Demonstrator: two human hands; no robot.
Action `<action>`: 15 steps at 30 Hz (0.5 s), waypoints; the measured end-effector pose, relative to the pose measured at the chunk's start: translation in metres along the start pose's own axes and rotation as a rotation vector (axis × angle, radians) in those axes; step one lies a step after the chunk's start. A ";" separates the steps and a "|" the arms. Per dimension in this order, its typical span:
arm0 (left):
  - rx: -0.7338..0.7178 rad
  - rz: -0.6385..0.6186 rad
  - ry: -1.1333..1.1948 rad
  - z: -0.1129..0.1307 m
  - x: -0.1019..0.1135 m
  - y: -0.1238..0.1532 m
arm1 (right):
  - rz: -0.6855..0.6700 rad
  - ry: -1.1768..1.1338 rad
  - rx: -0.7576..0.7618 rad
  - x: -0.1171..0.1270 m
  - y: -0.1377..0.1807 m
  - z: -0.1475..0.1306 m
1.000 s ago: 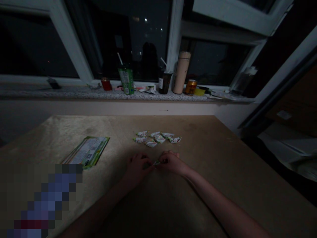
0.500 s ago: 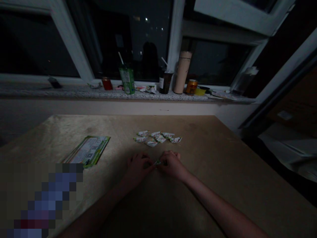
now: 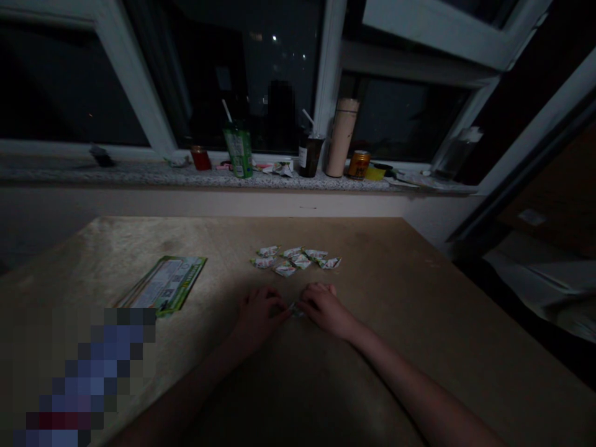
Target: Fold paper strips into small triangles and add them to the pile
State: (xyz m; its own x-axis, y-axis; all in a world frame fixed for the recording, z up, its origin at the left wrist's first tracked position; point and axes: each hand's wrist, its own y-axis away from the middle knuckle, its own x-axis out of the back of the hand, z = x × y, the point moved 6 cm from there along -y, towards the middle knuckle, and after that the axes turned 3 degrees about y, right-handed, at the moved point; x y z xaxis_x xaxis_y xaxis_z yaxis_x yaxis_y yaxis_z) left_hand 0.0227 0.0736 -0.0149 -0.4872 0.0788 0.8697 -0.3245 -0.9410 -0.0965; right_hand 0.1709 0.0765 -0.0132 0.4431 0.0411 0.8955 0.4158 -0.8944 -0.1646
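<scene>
Between my two hands, low over the brown table [image 3: 382, 273], is a small folded wrapper piece [image 3: 294, 308], white and green. My left hand [image 3: 261, 310] pinches its left end with thumb and fingertips. At its right end, the fingers of my right hand [image 3: 326, 308] are closed on it, curled and partly hiding it. Just beyond my hands lie several folded triangular wrappers [image 3: 285, 268] of the same white and green colouring, grouped in loose rows. The dim light blurs the fine detail of the piece I hold.
Flat green-and-white packaging sheets [image 3: 174, 284] lie stacked on the table's left. A blurred-out patch covers the lower left. Along the granite windowsill [image 3: 274, 179] stand a green cup [image 3: 239, 152], a dark cup [image 3: 310, 155], a pink flask [image 3: 342, 139], an orange can [image 3: 359, 166] and a red jar [image 3: 201, 159].
My right fingers have flattened slightly over the held wrapper piece, and less of its green shows. Both hands stay in nearly the same place. The wrappers on the table have not moved.
</scene>
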 end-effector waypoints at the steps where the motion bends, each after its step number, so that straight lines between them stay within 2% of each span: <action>1: -0.001 0.001 0.000 0.000 0.000 0.000 | 0.013 0.060 0.035 0.001 0.001 -0.003; 6: -0.004 -0.002 -0.001 0.000 -0.001 0.000 | 0.034 0.261 0.125 -0.001 0.005 -0.015; 15: -0.028 0.053 -0.030 0.005 0.001 0.005 | 0.039 0.283 0.092 -0.004 0.003 -0.012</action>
State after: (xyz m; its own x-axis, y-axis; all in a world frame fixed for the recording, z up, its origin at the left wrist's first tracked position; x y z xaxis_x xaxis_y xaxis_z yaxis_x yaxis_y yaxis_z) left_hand 0.0245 0.0673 -0.0125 -0.4801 0.0186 0.8770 -0.3217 -0.9338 -0.1564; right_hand 0.1609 0.0679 -0.0123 0.2261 -0.1300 0.9654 0.4791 -0.8481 -0.2264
